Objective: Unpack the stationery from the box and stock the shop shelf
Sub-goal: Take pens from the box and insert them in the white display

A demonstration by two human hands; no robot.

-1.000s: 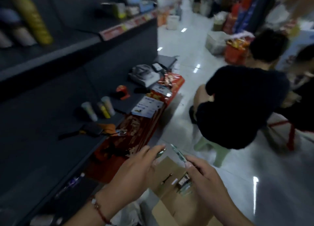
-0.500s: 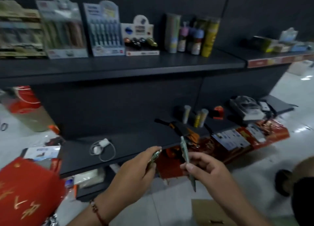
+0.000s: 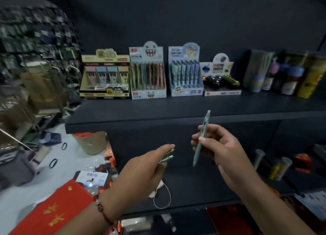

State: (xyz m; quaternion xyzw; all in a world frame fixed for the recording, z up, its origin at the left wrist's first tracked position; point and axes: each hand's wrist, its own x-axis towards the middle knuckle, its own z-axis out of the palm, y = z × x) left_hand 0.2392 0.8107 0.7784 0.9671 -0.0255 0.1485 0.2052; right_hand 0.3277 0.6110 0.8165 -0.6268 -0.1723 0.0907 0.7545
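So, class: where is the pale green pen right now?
The pale green pen is right of centre in the head view, pinched nearly upright in the right hand, in front of the shelf edge.

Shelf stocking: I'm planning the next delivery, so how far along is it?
Done: four display boxes stand on the upper shelf, with tubes to their right. In hand: the right hand holds one pale green pen and the left hand grips a few more pens. Left: placing those; the lower shelf holds little.
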